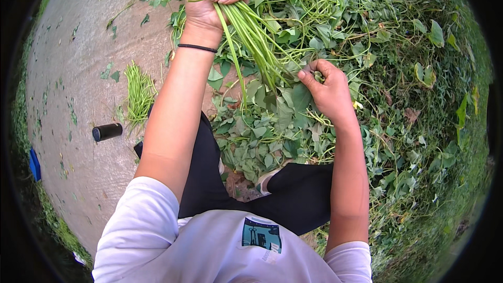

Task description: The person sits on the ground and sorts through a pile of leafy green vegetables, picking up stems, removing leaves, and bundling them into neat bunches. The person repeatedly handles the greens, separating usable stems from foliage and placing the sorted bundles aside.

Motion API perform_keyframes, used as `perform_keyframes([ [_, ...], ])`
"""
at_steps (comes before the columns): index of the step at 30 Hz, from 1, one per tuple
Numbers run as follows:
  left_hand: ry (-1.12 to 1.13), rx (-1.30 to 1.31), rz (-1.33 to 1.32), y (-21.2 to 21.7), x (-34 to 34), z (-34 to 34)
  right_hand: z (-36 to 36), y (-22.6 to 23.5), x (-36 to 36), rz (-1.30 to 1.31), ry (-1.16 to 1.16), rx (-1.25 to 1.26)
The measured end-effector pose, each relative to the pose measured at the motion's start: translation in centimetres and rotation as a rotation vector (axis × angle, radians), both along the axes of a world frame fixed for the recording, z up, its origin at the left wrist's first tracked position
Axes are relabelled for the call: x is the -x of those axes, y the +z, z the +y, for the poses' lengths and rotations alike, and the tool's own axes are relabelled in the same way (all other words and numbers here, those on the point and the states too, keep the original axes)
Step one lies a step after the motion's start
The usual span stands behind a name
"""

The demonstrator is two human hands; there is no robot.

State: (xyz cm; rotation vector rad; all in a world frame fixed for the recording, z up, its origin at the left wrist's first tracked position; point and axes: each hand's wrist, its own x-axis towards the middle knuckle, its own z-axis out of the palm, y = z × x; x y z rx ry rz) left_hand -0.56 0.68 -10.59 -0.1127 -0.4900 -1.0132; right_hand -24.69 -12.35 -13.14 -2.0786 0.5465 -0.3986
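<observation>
My left hand (207, 2), with a dark band at the wrist, is wrapped round a bunch of long green leaf stems (251, 36) at the upper middle. The stems slant down and to the right, and one hangs apart from the rest. Beside their lower ends, my right hand (330, 89) is closed, thumb against curled fingers, on a green leaf (302, 97). Part of what it grips is hidden by the fingers. Under both hands spreads a heap of leafy green vines (262, 141).
A pile of cut green stems (139, 91) lies on the concrete ground (84, 36) to the left. Near it is a black cylinder (107, 132) on its side. A blue object (34, 164) sits at the far left. Dense vines (414, 126) cover the right side.
</observation>
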Motion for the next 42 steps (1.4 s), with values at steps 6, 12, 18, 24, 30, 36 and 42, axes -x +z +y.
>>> perform_keyframes([
  [6,-0.067,0.097,-0.014,-0.3,-2.1,0.4,-6.6,-0.9,2.6,-0.439,-0.516,-0.799],
  [12,-0.054,0.165,-0.034,1.1,-1.4,1.2,-0.9,1.1,1.1,-0.109,-0.082,0.11],
  [18,-0.078,0.226,0.003,1.1,-0.3,0.3,2.0,-1.0,-1.3,0.038,0.152,0.463],
  [24,-0.101,0.234,0.011,1.4,0.1,0.5,2.5,-2.5,-1.4,-0.041,0.249,0.313],
  [30,-0.08,0.12,-0.065,0.9,-0.4,0.6,-0.4,-1.2,-0.6,-0.311,-0.149,-0.741],
  [36,-0.039,0.134,0.044,-0.1,-2.1,0.6,-5.3,-2.6,2.0,-0.71,-0.332,-1.23],
  [42,0.088,0.196,0.067,0.6,-3.6,2.3,-7.6,1.2,5.4,-0.344,-0.233,-0.758],
])
